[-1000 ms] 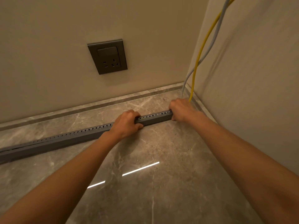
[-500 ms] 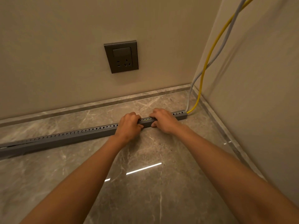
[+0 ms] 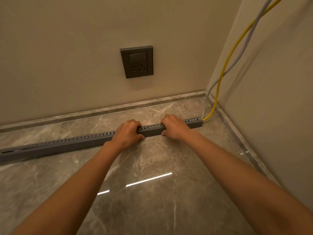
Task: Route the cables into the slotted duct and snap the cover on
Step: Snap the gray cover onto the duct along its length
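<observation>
Forearms reach forward from the lower corners and converge on a long grey slotted duct [image 3: 76, 144] that lies on the marble floor [image 3: 152, 209], running from the far left edge toward the right corner of the room, a little way out from the back wall's skirting. Left hand [image 3: 127, 133] is curled over the top of the duct, knuckles up, fingers hooked over the far side and thumb pressed against the near face, so it is closed around the duct. Right hand [image 3: 174, 127] sits just beside it, further toward the corner, wrapped over the duct in the same manner with the thumb low on the near face. A short bare stretch of duct shows between the two hands, with yellow visible through its slots. Both wrists are roughly straight and both arms are extended. At the duct's right end a yellow cable [image 3: 225, 65] and a grey cable [image 3: 243, 48] enter it, then rise together up the corner along the right wall. A dark wall socket [image 3: 136, 61] is set in the back wall above the hands.
</observation>
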Action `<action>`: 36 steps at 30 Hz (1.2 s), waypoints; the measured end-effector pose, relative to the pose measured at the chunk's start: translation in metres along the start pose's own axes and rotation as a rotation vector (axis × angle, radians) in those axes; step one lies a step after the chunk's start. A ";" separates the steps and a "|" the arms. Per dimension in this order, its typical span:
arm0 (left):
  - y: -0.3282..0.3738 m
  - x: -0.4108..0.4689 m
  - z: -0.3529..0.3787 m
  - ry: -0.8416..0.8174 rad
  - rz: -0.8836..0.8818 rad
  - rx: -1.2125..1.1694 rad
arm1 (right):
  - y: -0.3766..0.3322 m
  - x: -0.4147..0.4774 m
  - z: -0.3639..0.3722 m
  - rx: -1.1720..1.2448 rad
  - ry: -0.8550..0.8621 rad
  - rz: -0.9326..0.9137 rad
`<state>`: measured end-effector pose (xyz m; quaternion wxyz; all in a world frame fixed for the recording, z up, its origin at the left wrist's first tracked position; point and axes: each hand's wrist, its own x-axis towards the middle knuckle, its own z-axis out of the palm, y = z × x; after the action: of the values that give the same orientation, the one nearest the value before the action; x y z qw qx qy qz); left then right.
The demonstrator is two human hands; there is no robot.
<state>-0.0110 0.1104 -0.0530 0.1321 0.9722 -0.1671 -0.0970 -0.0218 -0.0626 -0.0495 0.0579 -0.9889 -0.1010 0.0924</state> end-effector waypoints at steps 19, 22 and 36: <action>0.006 -0.001 0.007 -0.015 0.109 0.057 | -0.010 0.000 -0.003 0.005 -0.039 -0.059; -0.007 0.000 -0.004 -0.047 0.064 -0.023 | -0.020 0.006 -0.001 0.100 -0.049 -0.066; -0.024 -0.022 0.000 0.055 0.015 0.118 | -0.051 0.013 0.011 0.075 0.018 -0.121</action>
<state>-0.0237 0.1399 -0.0569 0.0799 0.9793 -0.1764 -0.0593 -0.0213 -0.0095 -0.0557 0.1013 -0.9789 -0.1566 0.0837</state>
